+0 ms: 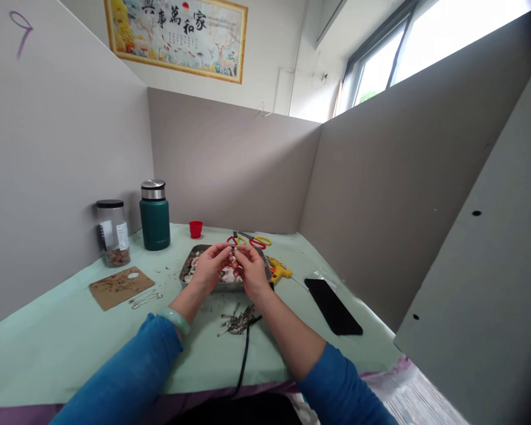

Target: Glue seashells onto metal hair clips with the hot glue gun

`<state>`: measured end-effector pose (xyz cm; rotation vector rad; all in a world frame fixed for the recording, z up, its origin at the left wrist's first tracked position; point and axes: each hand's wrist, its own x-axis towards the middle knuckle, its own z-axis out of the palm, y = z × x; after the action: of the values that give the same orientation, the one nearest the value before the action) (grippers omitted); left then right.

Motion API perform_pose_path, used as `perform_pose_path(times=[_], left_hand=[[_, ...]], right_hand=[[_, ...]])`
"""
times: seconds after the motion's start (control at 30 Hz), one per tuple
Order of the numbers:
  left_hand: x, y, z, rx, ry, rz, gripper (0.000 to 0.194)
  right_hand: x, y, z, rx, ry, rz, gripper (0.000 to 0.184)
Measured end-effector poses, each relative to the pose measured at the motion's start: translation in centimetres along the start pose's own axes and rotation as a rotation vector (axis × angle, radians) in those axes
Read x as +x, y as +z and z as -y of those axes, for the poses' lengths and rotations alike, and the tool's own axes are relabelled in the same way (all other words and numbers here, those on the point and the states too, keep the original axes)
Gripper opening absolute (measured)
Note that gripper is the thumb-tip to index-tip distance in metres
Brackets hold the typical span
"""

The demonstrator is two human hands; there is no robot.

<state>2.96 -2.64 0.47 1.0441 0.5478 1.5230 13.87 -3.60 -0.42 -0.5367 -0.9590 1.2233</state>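
Head view: left hand (212, 265) and right hand (252, 268) are pinching a small piece (233, 251), too fine to identify, between their fingertips above the grey tray (229, 287). Close two-handed handling is apparently the step in progress; the next move is likely calling for steady fingertip control.

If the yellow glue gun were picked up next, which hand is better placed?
Likely the right hand: it is nearer the yellow glue gun, beside the metal tray. The left hand would probably have to reach across the right. Both hands meet over the tray; anything held is too small to identify.
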Motion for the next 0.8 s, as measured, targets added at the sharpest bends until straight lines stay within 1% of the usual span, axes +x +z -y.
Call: perform_pose_path(times=[0.17, 0.37, 0.5, 0.7, 0.8], left_hand=[[-0.16, 0.08, -0.11, 0.024, -0.004, -0.032, 0.041], [-0.3, 0.2, -0.23, 0.019, -0.026, -0.015, 0.042], [-0.1, 0.09, -0.07, 0.016, -0.013, 0.003, 0.041], [-0.34, 0.31, -0.29, 0.028, -0.008, -0.026, 0.039], [-0.45, 0.35, -0.36, 0.025, 0.003, -0.029, 0.04]], right_hand=[[-0.08, 0.08, -0.09, -0.024, -0.014, -0.014, 0.03], [0.02, -0.02, -0.14, -0.035, -0.025, -0.025, 0.029], [0.16, -0.02, -0.32, -0.048, -0.03, -0.043, 0.028], [0.1, -0.01, -0.54, -0.102, -0.06, -0.06, 0.027], [0.08, -0.04, -0.67, -0.12, -0.082, -0.044, 0.025]])
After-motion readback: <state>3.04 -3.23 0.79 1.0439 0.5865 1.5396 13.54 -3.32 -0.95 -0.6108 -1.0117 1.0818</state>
